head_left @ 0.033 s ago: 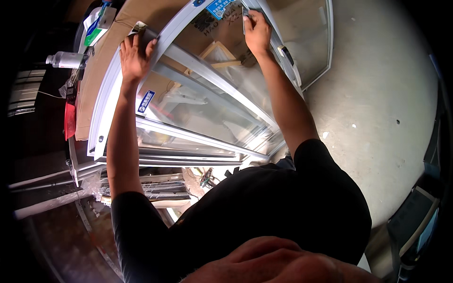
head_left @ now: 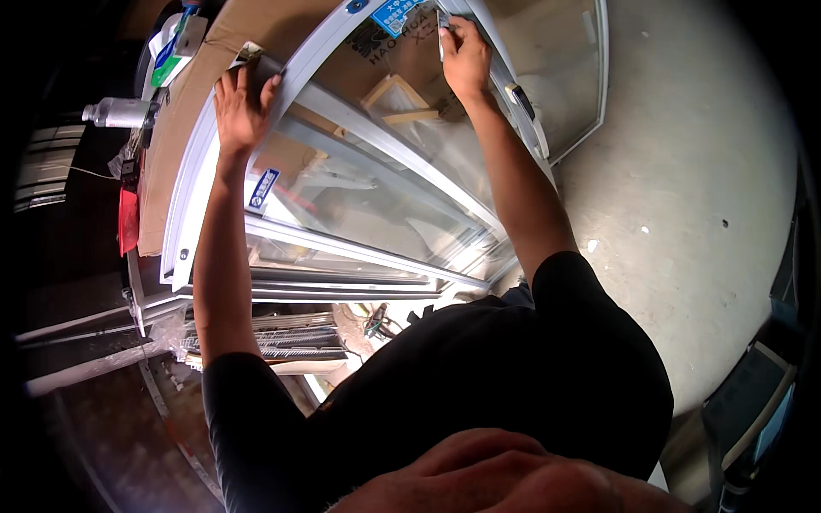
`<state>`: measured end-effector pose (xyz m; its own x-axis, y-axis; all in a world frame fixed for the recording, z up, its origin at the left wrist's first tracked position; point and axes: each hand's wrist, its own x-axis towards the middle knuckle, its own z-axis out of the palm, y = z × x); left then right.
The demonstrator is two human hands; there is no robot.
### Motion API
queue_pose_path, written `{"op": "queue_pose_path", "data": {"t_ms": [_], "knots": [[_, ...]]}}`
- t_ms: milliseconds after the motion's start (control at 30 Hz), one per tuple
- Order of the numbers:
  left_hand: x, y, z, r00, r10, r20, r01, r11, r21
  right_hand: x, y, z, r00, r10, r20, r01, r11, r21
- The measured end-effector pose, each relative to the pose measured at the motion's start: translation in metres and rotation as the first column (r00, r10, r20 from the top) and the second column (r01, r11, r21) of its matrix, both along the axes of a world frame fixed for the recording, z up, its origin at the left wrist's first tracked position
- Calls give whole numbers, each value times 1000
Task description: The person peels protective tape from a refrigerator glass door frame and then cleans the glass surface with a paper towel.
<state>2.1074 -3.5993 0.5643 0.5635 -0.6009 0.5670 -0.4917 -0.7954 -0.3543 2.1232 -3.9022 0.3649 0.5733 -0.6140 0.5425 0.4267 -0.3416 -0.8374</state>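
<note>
A white-framed glass window panel (head_left: pixel 363 128) leans in front of me, with several frame bars crossing it. My left hand (head_left: pixel 244 111) rests on the panel's left frame edge, its fingers spread and holding nothing. Near the panel's top, my right hand (head_left: pixel 467 60) is closed on a thin flat tool (head_left: pixel 442 38), pressed against or close to the glass. Its kind cannot be made out. Just left of that tool is a blue sticker (head_left: pixel 393 15). A smaller dark blue sticker (head_left: pixel 264 186) sits on the frame near my left forearm.
Brown cardboard (head_left: pixel 184 128) lies behind the panel at left. A clear plastic bottle (head_left: pixel 120 112) and a red object (head_left: pixel 127 221) are farther left. Another glass panel (head_left: pixel 569 77) stands at the right, beside the concrete floor (head_left: pixel 676 214). Metal profiles (head_left: pixel 299 338) lie below the panel.
The view has shifted very slightly. Both hands keep their places on the panel, and the thin tool stays in my right hand.
</note>
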Motion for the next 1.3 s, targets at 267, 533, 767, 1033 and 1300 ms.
{"op": "queue_pose_path", "data": {"t_ms": [267, 533, 767, 1033, 1300], "knots": [[-3, -5, 5, 991, 20, -129, -15, 999, 39, 4, -7, 30, 998, 30, 57, -32, 999, 36], [-3, -11, 5, 986, 69, -152, -56, 994, 90, 13, -13, 44, 992, 20, 122, -14, 999, -48], [-1, -11, 6, 991, 48, -127, -38, 996, 83, 10, -12, 33, 993, 42, 106, -28, 990, -135], [-3, -9, 6, 987, 67, -143, -52, 992, 112, 4, -7, 55, 991, 49, 127, -51, 999, 17], [1, -7, 3, 992, 26, -127, -15, 996, 83, 18, 17, -5, 955, 61, 290, -4, 981, -195]]}}
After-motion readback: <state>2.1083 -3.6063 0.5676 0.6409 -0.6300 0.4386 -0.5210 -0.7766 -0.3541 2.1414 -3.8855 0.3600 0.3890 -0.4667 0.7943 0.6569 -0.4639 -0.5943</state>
